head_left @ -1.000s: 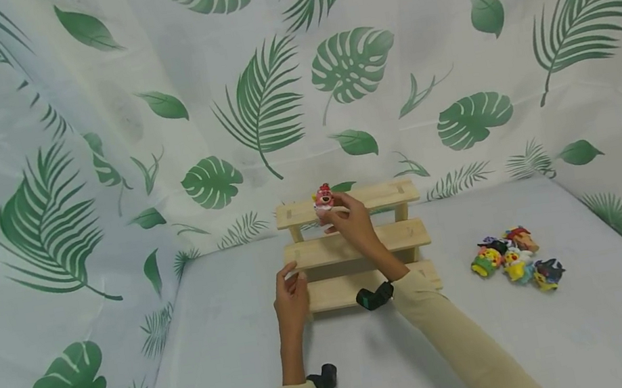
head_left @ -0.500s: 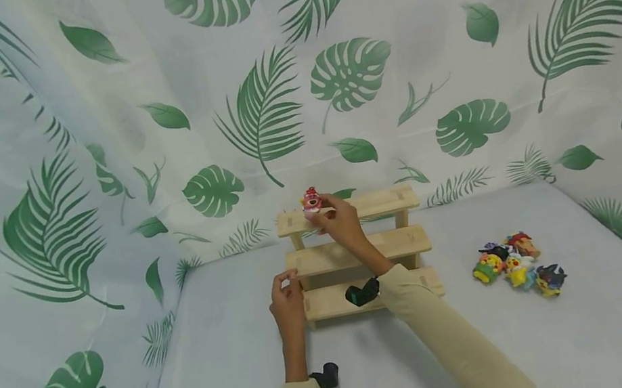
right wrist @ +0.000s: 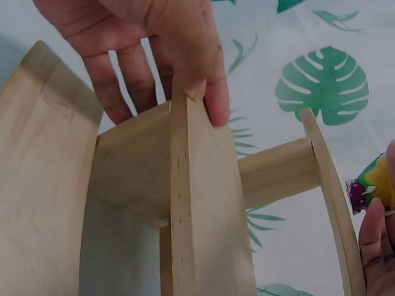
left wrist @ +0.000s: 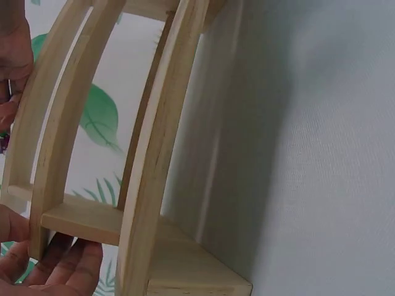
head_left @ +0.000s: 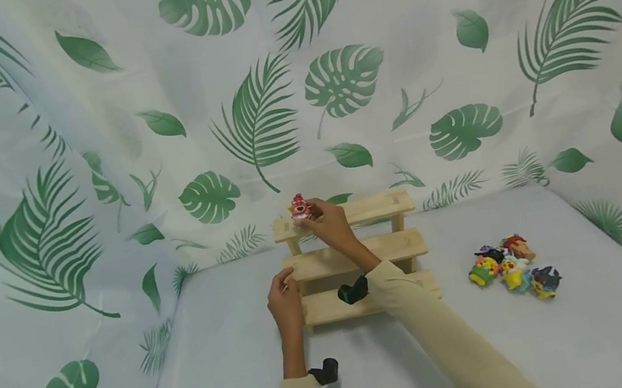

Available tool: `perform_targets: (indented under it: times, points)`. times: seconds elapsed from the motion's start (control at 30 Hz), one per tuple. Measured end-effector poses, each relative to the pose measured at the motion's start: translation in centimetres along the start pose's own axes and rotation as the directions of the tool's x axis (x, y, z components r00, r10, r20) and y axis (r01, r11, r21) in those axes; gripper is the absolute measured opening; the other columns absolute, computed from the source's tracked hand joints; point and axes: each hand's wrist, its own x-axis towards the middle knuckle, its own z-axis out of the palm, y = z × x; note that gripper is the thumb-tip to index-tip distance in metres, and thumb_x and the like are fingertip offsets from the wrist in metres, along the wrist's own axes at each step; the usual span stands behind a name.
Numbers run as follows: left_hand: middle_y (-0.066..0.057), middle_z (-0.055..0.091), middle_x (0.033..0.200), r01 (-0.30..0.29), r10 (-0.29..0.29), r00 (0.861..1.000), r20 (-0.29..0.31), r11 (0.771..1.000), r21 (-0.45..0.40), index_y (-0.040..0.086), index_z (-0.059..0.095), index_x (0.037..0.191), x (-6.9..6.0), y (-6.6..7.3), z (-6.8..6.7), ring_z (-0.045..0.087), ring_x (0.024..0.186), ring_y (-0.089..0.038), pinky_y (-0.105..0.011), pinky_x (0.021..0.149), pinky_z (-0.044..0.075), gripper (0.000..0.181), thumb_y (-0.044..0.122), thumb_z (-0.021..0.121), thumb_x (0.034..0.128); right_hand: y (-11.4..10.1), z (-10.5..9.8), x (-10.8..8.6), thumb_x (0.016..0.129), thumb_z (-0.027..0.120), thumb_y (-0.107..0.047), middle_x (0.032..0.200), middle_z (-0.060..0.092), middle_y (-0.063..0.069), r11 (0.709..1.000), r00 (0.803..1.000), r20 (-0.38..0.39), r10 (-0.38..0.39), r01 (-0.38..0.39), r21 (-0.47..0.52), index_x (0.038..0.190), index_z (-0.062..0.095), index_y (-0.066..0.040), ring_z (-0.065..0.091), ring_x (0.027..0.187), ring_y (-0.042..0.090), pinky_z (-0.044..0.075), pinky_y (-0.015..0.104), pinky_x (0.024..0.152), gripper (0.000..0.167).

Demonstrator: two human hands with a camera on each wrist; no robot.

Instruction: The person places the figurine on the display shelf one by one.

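A three-tier wooden display stand [head_left: 384,247] stands against the leafy backdrop. My right hand [head_left: 331,223] pinches a small pink-and-red toy figurine [head_left: 299,209] over the left end of the top shelf; whether its base touches the wood I cannot tell. Purple, green and yellow parts of that figurine [right wrist: 365,188] show in the right wrist view. With my left hand [head_left: 284,303] I grip the left end of the middle shelf. The left wrist view has the left hand's fingers [left wrist: 77,265] under that shelf, and the right wrist view has its thumb pressed on top.
Several colourful toy figurines [head_left: 511,267] lie in a cluster on the white cloth, right of the stand. A leaf-printed sheet [head_left: 341,79] hangs behind and at both sides. Each wrist carries a black camera [head_left: 354,291].
My right hand has moved left along the top shelf with the figurine, from near its middle-left to its left end. The left hand stays at the middle shelf's left end.
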Motion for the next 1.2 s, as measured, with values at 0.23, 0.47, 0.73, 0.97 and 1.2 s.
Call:
perform_targets:
  times: [0.23, 0.47, 0.73, 0.97, 1.2]
  points:
    - [-0.017, 0.073, 0.095, -0.018, 0.014, 0.999, -0.041, 0.995, -0.103, 0.009, 0.074, 0.108, 0.05, -0.68, -0.05, 0.067, 0.073, -0.019, -0.021, 0.054, 0.051, 0.02, 0.015, 0.058, 0.0966, 0.18, 0.79, 0.42, 0.085, 0.077, -0.025, 0.105, 0.072, 0.016, 0.999, 1.0, -0.018, 0.017, -0.018, -0.031, 0.126, 0.062, -0.002, 0.069, 0.09, 0.026, 0.057, 0.038, 0.076, 0.05]
    - [-0.017, 0.073, 0.088, -0.039, 0.035, 0.999, -0.028, 0.987, -0.158, 0.009, 0.073, 0.108, -0.08, -0.6, -0.11, 0.07, 0.079, -0.032, -0.026, 0.057, 0.055, 0.019, 0.017, 0.059, 0.0982, -0.2, 1.0, 0.49, 0.085, 0.077, -0.031, 0.106, 0.073, 0.014, 0.995, 0.999, -0.029, 0.03, -0.033, -0.099, 0.125, 0.062, -0.004, 0.07, 0.091, 0.025, 0.056, 0.041, 0.078, 0.051]
    - [-0.016, 0.074, 0.09, -0.035, 0.031, 0.999, -0.037, 0.993, -0.114, 0.008, 0.074, 0.107, -0.14, -0.46, -0.14, 0.07, 0.076, -0.03, -0.018, 0.053, 0.05, 0.019, 0.014, 0.059, 0.0977, -0.1, 1.13, 0.34, 0.084, 0.077, -0.032, 0.108, 0.073, 0.014, 0.994, 0.998, -0.032, 0.056, -0.059, -0.093, 0.126, 0.061, -0.004, 0.07, 0.091, 0.024, 0.057, 0.039, 0.078, 0.053]
    - [-0.016, 0.075, 0.093, -0.032, 0.03, 0.999, -0.023, 0.994, -0.106, 0.009, 0.074, 0.107, -0.09, -0.22, -0.19, 0.07, 0.078, -0.033, -0.016, 0.052, 0.05, 0.019, 0.015, 0.059, 0.0981, 0.04, 1.09, 0.48, 0.084, 0.078, -0.031, 0.105, 0.073, 0.012, 0.989, 0.998, -0.025, 0.057, -0.06, -0.135, 0.126, 0.061, -0.006, 0.071, 0.089, 0.023, 0.057, 0.04, 0.077, 0.052]
    - [-0.016, 0.075, 0.095, -0.031, 0.029, 0.999, -0.015, 0.995, -0.1, 0.01, 0.074, 0.108, -0.07, -0.11, -0.25, 0.07, 0.082, -0.036, -0.019, 0.056, 0.053, 0.019, 0.015, 0.058, 0.0985, -0.16, 1.13, 0.59, 0.084, 0.078, -0.03, 0.106, 0.073, 0.011, 0.979, 0.998, -0.015, 0.057, -0.058, -0.193, 0.127, 0.06, -0.007, 0.071, 0.089, 0.022, 0.056, 0.041, 0.078, 0.052]
